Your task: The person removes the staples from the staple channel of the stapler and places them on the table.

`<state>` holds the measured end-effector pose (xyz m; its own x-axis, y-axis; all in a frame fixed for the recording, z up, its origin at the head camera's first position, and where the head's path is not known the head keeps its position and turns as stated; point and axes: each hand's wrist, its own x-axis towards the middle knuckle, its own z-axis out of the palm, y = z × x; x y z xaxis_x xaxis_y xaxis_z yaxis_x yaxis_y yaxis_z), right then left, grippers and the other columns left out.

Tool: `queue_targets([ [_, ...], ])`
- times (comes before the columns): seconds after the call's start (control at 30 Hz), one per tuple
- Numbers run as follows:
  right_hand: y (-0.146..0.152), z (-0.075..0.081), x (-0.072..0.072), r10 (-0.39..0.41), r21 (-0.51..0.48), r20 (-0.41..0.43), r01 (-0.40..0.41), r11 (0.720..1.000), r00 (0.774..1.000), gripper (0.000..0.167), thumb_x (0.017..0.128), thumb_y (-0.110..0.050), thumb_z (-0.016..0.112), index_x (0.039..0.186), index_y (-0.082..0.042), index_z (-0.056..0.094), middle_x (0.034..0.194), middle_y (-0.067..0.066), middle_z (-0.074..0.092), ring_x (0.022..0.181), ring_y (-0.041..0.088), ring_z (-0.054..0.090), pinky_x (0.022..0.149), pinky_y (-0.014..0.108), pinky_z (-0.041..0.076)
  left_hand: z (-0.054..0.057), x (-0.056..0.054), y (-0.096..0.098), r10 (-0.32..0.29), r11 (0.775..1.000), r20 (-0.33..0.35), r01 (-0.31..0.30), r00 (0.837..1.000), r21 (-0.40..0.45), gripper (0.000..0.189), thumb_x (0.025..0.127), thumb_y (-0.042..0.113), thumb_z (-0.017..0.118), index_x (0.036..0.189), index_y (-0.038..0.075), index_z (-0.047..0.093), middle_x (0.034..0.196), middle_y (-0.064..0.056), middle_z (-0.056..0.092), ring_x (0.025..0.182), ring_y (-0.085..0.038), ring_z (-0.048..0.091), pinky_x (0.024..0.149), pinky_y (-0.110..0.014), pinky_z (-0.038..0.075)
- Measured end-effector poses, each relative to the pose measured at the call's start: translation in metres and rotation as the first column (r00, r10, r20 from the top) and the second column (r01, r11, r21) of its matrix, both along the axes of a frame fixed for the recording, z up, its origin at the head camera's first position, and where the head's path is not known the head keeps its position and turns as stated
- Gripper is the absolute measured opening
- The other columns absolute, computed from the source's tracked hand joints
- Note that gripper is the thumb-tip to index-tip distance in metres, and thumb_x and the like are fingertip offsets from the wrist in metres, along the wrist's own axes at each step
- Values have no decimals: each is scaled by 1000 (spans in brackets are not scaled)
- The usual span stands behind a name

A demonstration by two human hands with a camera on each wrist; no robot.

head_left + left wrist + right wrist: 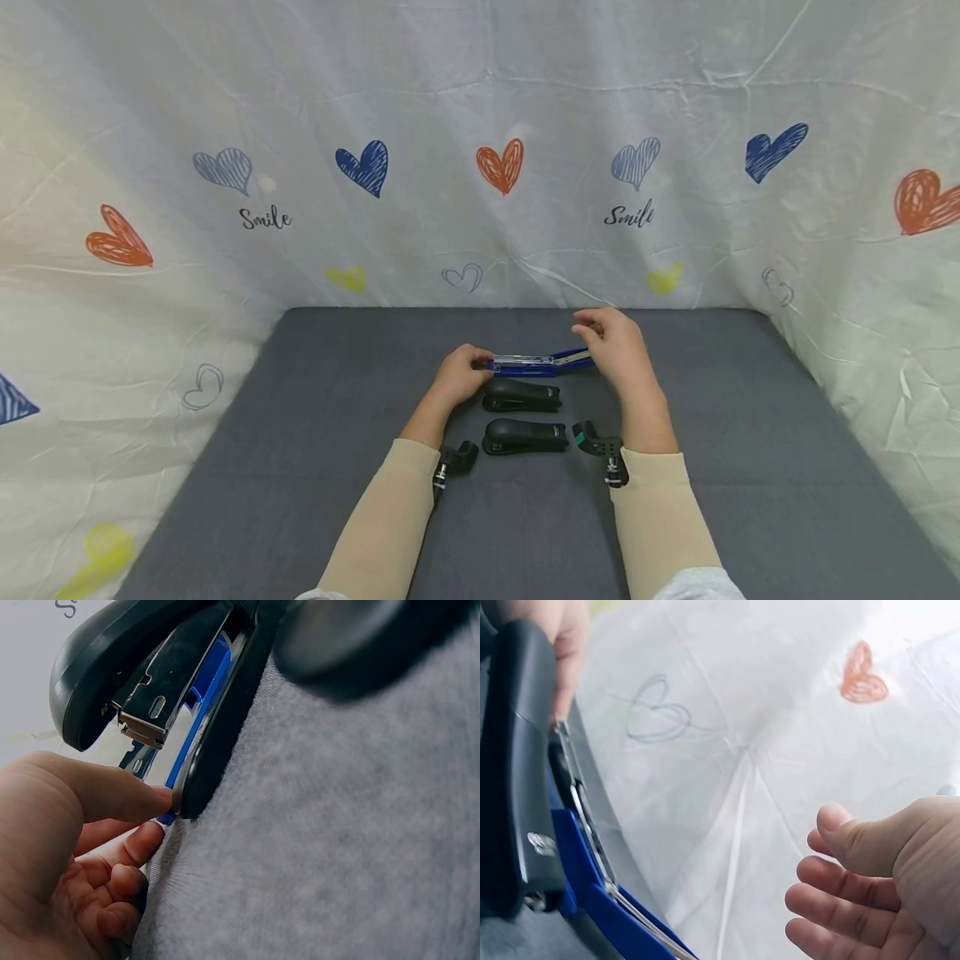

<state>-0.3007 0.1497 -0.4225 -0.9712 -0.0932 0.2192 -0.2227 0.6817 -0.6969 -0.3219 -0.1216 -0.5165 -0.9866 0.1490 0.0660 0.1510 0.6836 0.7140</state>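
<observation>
A blue stapler lies folded wide open at the far side of the table, its metal magazine and the inside of its upper arm showing. My left hand pinches its left end between thumb and fingers; in the left wrist view the thumb presses the tip of the blue base. Above the stapler's right end hovers my right hand, fingers loosely curved and holding nothing. In the right wrist view that hand is apart from the blue upper arm.
Two black staplers lie in a row nearer to me: one right in front of the blue one, the other closer still. A dark grey cloth covers the table. Behind it hangs a white curtain printed with hearts.
</observation>
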Motion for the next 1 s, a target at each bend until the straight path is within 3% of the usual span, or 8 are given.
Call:
queue_targets([
  [0.6, -45, -11, 0, 169, 117, -31, -165, 979, 985, 30, 103, -17, 65, 129, -5, 70, 121, 11, 64, 95, 27, 61, 81, 44, 51, 1, -1, 0, -8, 1000, -21, 8, 1000, -14, 28, 93, 11, 73, 121, 6, 76, 108, -8, 65, 104, -27, 62, 97, -46, 48],
  [0.77, -57, -18, -2, 199, 145, 9, -198, 969, 980, 29, 104, -17, 62, 129, -5, 70, 120, 10, 63, 100, 27, 62, 85, 44, 52, 1, -1, 0, -4, 1000, -16, 4, 1000, -12, 28, 93, 11, 74, 120, 6, 76, 107, -7, 65, 102, -26, 61, 95, -46, 48],
  [1.0, -72, -27, -2, 251, 240, 95, -267, 933, 963, 32, 106, -16, 60, 134, -4, 67, 121, 12, 61, 105, 27, 62, 90, 44, 52, 2, -1, -1, -11, 1000, -21, 11, 1000, -8, 28, 93, 11, 74, 121, 6, 76, 107, -8, 65, 101, -26, 62, 94, -46, 49],
])
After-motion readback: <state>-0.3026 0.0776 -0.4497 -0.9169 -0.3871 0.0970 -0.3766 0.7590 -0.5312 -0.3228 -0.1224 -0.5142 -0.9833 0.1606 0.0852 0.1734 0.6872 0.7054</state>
